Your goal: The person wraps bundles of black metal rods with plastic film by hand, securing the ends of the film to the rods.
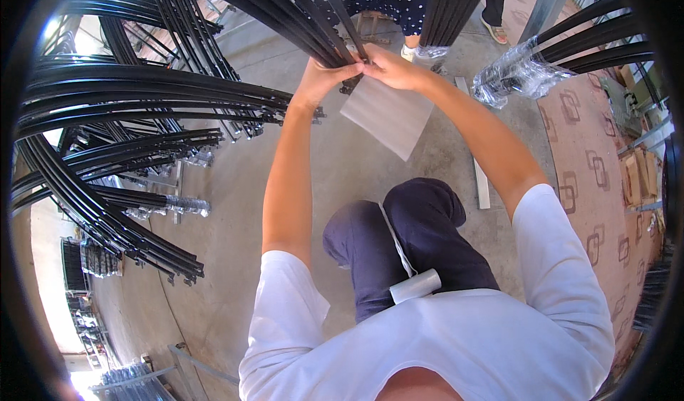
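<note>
Near the upper middle of the view, the left hand (322, 80) and the right hand (393, 68) meet at the lower ends of a bundle of black rods (274, 8), which slants down from the upper left. The left fingers are curled around the rod ends, with the thumb lying across the front toward the right hand. The right thumb sits beside the left one; the other right fingers are mostly hidden, so I cannot tell whether they pinch the rods, the sheet or both. A pale, translucent sheet (393, 120) hangs just below the right hand, its lowest corner pointing down over the concrete floor (242, 194).

Below the hands, the wearer's knees in dark trousers (420, 237) are bent, and a grey roll (415, 287) lies across the lap at the end of a white strap (397, 238). Beyond the hands is a co-worker in dotted trousers (406, 6), next to an upright bundle (456, 6) of black rods with clear plastic around its foot. Farther right, more rods end in clear plastic wrap (514, 77). A long pale strip (482, 180) lies on the floor under the right forearm. At the left, many black rods (142, 91) fan out in layers, well stacked toward the edge.
</note>
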A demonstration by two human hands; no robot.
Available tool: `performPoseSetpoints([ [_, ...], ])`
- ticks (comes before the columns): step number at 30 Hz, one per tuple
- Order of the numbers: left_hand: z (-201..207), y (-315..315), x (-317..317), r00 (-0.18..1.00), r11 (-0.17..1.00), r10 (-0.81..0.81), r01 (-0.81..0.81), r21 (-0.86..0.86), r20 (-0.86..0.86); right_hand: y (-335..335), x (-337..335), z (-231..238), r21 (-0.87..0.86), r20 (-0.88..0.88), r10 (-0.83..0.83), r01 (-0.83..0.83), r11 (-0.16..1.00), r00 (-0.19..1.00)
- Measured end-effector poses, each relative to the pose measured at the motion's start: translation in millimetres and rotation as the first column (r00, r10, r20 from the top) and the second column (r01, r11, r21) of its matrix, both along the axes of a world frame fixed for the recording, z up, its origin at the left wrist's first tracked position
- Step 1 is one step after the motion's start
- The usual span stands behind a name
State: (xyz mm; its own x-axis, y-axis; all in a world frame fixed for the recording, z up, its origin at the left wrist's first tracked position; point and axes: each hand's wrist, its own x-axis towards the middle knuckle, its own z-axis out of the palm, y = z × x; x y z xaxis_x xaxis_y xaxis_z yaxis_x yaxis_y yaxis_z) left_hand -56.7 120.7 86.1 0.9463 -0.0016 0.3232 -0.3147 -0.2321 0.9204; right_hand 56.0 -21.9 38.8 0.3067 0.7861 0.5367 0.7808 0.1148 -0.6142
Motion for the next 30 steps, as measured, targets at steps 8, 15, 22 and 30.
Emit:
performPoseSetpoints([
  [8,3.3,11.5,-13.2,0.998,0.995,-0.068,0.068,-0.067,0.007,-8.8,2.9,7.7,-0.09,-0.162,-0.083,0.069,0.994,0.983],
  [15,11.1,11.3,-14.8,0.988,0.989,-0.119,0.108,-0.103,-0.097,-9.4,-17.0,-1.8,-0.232,0.143,-0.17,0.2,0.952,0.975],
  [22,4.4,7.8,0.1,0.956,0.958,-0.287,0.287,-0.003,-0.064,-16.3,-32.5,-12.0,-0.066,0.134,-0.104,0.114,0.991,0.986],
  [30,-4.1,4.6,5.3,0.948,0.95,-0.313,0.31,-0.049,-0.063,-17.0,-20.4,-49.0,-0.226,0.263,-0.221,0.282,0.932,0.939],
])
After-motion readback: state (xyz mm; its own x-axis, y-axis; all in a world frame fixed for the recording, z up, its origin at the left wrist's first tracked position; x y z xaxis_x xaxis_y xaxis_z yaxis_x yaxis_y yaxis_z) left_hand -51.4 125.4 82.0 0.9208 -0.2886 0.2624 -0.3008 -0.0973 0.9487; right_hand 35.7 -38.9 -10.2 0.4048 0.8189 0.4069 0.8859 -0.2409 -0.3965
